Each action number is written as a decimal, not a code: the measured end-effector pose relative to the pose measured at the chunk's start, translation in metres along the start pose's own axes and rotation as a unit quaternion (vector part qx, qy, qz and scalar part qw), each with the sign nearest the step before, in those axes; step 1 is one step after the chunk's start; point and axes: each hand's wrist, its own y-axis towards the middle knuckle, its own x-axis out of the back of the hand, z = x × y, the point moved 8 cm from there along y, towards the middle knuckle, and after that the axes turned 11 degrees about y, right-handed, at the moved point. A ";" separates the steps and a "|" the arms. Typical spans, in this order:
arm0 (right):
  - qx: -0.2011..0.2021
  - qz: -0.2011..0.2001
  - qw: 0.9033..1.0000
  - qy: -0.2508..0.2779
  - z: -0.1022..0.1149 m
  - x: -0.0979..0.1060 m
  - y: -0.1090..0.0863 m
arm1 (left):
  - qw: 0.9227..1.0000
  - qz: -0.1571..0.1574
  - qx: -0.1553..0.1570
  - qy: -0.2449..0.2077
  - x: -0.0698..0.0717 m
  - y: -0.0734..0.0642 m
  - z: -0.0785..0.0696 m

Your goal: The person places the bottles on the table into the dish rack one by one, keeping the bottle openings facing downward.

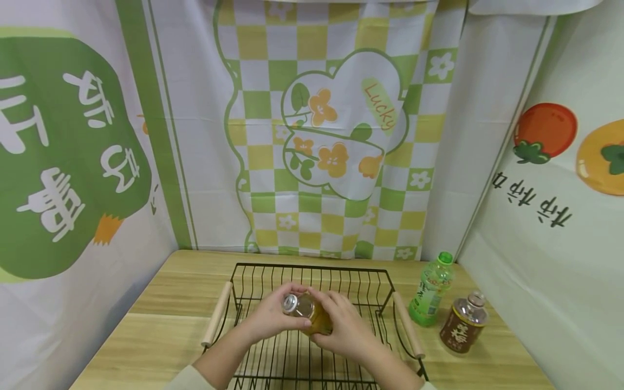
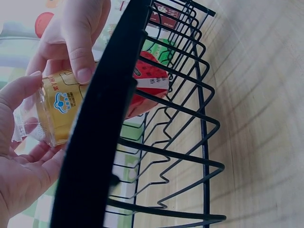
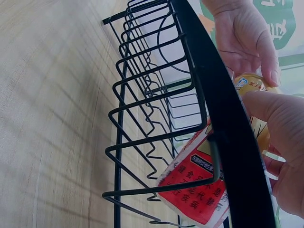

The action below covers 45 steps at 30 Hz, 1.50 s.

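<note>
Both hands hold one clear bottle (image 1: pixel 319 319) with a gold label, tilted with its pale top toward the left. My left hand (image 1: pixel 273 314) has its thumb and fingers round the neck end. On the label part, my right hand (image 1: pixel 346 330) grips from the right side. Below them is a black wire rack (image 1: pixel 312 267) with wooden side handles. The lower part of the bottle shows red with white lettering (image 3: pixel 194 185) behind the rack's bars in the right wrist view. In the left wrist view, the gold label (image 2: pixel 61 107) faces out between the hands.
To the right of the rack stand a green bottle (image 1: pixel 431 292) and a brown-labelled bottle (image 1: pixel 463 325). The rack's light wooden handles (image 1: pixel 408 325) rise at both sides. Printed cloth (image 1: pixel 336 162) hangs behind the wooden table (image 1: pixel 146 319), with white cloth walls left and right.
</note>
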 end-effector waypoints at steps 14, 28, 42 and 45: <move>-0.038 -0.079 0.992 0.090 -0.005 0.016 0.001 | 0.995 -0.091 0.041 -0.018 0.019 -0.003 0.012; -0.072 -0.172 0.971 0.152 -0.018 0.029 0.000 | 0.975 -0.211 0.057 -0.047 0.040 -0.007 0.018; -0.186 -0.095 0.940 0.268 -0.034 0.011 -0.001 | 0.963 -0.242 0.037 -0.111 0.040 -0.011 0.010; -0.188 -0.099 0.935 0.284 -0.034 0.012 -0.002 | 0.964 -0.240 0.041 -0.103 0.038 -0.011 0.010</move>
